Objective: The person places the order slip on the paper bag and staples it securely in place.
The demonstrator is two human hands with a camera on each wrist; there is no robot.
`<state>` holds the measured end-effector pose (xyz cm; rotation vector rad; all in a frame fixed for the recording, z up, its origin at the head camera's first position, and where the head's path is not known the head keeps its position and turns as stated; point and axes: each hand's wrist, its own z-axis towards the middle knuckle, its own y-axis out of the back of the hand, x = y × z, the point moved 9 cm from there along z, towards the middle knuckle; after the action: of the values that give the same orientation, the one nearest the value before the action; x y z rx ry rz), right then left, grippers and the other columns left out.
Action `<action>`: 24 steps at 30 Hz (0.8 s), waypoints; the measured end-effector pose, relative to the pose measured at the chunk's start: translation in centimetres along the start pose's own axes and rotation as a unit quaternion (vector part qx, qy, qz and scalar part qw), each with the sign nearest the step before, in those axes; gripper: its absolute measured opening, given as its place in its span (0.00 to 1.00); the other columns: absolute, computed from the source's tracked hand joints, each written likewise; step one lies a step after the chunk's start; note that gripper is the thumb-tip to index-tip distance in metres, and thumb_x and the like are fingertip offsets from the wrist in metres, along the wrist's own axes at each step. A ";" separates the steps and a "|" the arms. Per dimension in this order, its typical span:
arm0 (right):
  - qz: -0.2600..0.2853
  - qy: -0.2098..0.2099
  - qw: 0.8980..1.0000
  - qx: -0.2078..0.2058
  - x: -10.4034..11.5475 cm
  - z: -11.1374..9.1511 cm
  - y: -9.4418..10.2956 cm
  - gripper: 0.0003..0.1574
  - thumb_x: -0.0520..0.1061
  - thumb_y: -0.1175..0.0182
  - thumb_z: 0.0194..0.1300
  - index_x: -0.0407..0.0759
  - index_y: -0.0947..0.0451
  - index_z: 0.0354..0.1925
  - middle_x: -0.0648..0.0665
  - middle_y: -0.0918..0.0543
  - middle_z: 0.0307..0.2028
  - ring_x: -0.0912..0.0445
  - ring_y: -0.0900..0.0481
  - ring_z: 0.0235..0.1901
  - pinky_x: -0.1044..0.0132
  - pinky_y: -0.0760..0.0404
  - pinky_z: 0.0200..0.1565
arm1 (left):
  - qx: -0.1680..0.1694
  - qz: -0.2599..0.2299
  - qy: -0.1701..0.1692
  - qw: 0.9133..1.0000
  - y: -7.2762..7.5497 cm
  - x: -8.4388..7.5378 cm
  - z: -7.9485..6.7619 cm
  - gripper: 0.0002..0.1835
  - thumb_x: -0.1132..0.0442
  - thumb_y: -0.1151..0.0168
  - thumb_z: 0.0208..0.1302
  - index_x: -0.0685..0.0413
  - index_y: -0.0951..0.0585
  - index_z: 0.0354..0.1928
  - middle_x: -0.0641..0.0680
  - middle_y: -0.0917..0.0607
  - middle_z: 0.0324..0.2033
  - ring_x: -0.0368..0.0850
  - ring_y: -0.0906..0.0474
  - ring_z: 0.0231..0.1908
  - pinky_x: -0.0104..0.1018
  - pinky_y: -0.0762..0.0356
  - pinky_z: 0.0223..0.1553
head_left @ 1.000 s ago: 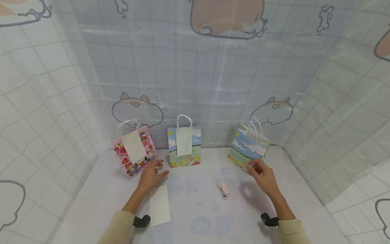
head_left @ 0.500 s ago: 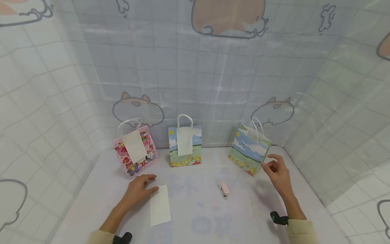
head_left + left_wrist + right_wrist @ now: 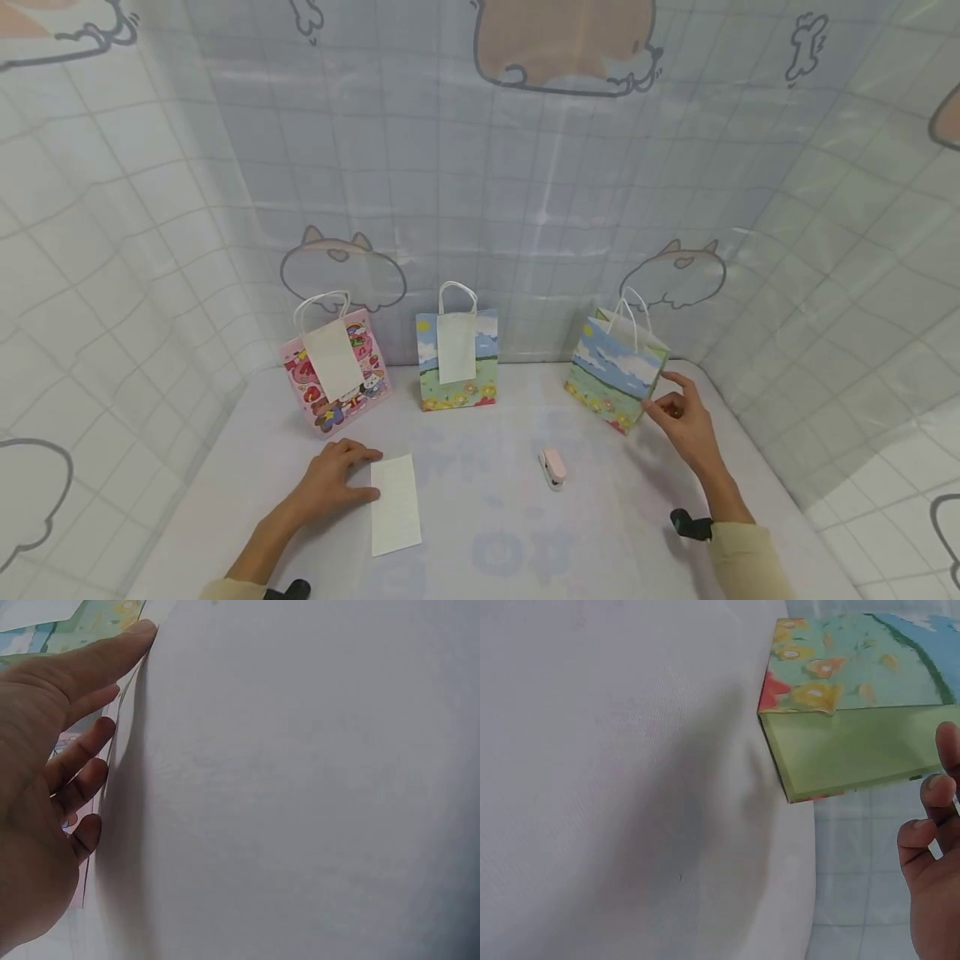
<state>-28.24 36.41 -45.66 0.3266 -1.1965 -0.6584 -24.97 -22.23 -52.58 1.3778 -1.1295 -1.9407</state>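
Observation:
My left hand (image 3: 333, 479) reaches to the left edge of a blank white paper rectangle (image 3: 396, 508) lying on the table. Thumb and fingertips (image 3: 140, 628) meet that edge, spread apart along it. On the other side, my right hand (image 3: 686, 421) is at the right side of a paper gift bag (image 3: 611, 371) with a sky-and-flower print and white cord handles. Its fingertips touch the bag near the front corner. In the right wrist view, the bag's plain green side (image 3: 855, 746) faces the fingers (image 3: 936, 791). The bag stands upright and turned at an angle.
A pink stapler (image 3: 552, 467) lies mid-table. Behind stand a pink cartoon gift bag (image 3: 369, 358) at left and another landscape gift bag (image 3: 457, 396) in the centre, each with a white paper on its front. Patterned cloth walls (image 3: 540, 208) enclose the table (image 3: 465, 467).
My left hand has drawn back from near the pink bag and come to the paper's left edge. My right hand has shifted from the landscape bag's front to its right side.

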 end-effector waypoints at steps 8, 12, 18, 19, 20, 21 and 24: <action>-0.019 -0.024 1.000 -0.005 -0.8 0.7 0.0 0.47 0.58 0.35 0.67 0.52 0.44 0.75 0.44 0.16 0.36 0.60 0.23 0.32 0.68 0.27 0.33 | 0.014 0.009 0.025 1.000 -0.2 0.4 -0.2 0.34 0.40 0.23 0.49 0.45 0.17 0.58 0.49 0.21 0.51 0.51 0.28 0.54 0.58 0.32 0.53; -0.039 -0.029 0.999 0.019 -1.1 1.1 -0.6 0.49 0.61 0.37 0.68 0.50 0.47 0.77 0.44 0.16 0.38 0.59 0.24 0.34 0.66 0.27 0.33 | 0.018 0.009 0.028 0.999 -0.1 0.3 0.1 0.32 0.41 0.21 0.48 0.44 0.16 0.55 0.51 0.22 0.51 0.54 0.28 0.55 0.61 0.32 0.54; -0.025 -0.035 0.999 0.030 -1.2 1.2 -1.2 0.52 0.62 0.38 0.69 0.46 0.51 0.78 0.44 0.15 0.37 0.58 0.24 0.35 0.65 0.28 0.33 | 0.030 -0.012 0.033 0.999 -0.4 0.3 0.6 0.26 0.43 0.20 0.46 0.40 0.17 0.47 0.49 0.23 0.51 0.54 0.29 0.56 0.62 0.33 0.56; -0.023 -0.034 0.999 0.032 -1.2 1.2 -1.3 0.52 0.62 0.38 0.69 0.45 0.51 0.78 0.44 0.15 0.37 0.58 0.24 0.35 0.65 0.28 0.33 | 0.032 -0.014 0.036 0.999 -0.6 0.4 0.6 0.26 0.42 0.20 0.45 0.40 0.18 0.46 0.49 0.23 0.51 0.54 0.29 0.56 0.62 0.33 0.56; -0.022 -0.032 0.999 0.034 -1.2 1.2 -1.3 0.52 0.61 0.38 0.69 0.45 0.51 0.78 0.44 0.15 0.37 0.58 0.24 0.35 0.64 0.28 0.33 | 0.033 -0.017 0.039 0.999 -0.7 0.5 0.6 0.27 0.42 0.19 0.45 0.40 0.18 0.46 0.48 0.22 0.51 0.53 0.29 0.56 0.61 0.33 0.57; -0.022 -0.029 0.999 0.035 -1.1 1.3 -1.4 0.51 0.61 0.38 0.70 0.44 0.50 0.78 0.44 0.15 0.37 0.58 0.25 0.35 0.64 0.28 0.33 | 0.034 -0.021 0.042 0.998 -0.8 0.5 0.6 0.27 0.43 0.19 0.45 0.40 0.19 0.46 0.48 0.22 0.51 0.53 0.29 0.55 0.61 0.33 0.57; -0.020 -0.026 0.999 0.035 -0.8 1.3 -1.5 0.49 0.60 0.38 0.70 0.44 0.48 0.76 0.42 0.15 0.37 0.58 0.25 0.34 0.64 0.29 0.32 | 0.039 -0.033 0.043 0.998 -0.9 0.5 0.6 0.27 0.44 0.19 0.46 0.42 0.20 0.46 0.46 0.21 0.48 0.48 0.27 0.51 0.55 0.30 0.55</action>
<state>-30.09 35.92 -46.61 0.3948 -1.2671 -0.6639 -25.67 -21.90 -53.51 1.5417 -1.1442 -1.8814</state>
